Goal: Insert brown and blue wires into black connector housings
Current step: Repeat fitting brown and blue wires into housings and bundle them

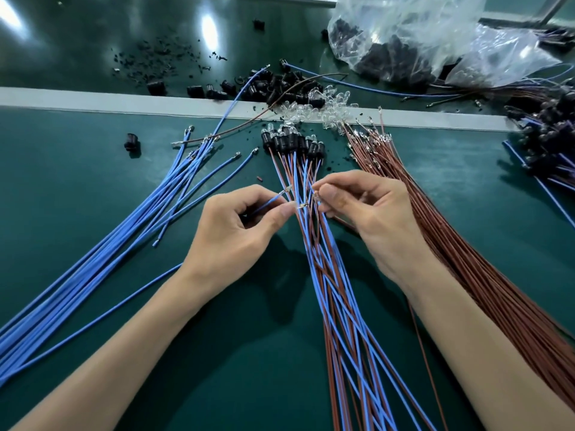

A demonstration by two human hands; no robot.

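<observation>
- The left hand pinches a single blue wire between thumb and forefinger, just short of its metal tip, which points right towards the other hand.
- The right hand pinches a small shiny piece with thumb and forefinger; it is too small to tell what it is.
- Both hands hover near each other, their fingertips almost meeting, above a middle bundle of paired wires that runs from near to far.
- This bundle ends in a row of black housings, just beyond the hands.
- Loose blue wires fan out on the green surface, left of the left hand.
- A thick sheaf of brown wires lies right of the right hand, its metal tips at the far end.
- Farther off, a heap of spare black housings sits beside a pile of clear bulbs, straddling a pale strip.
- One lone housing stands at far left.
- A clear plastic bag of dark parts lies at far right.
</observation>
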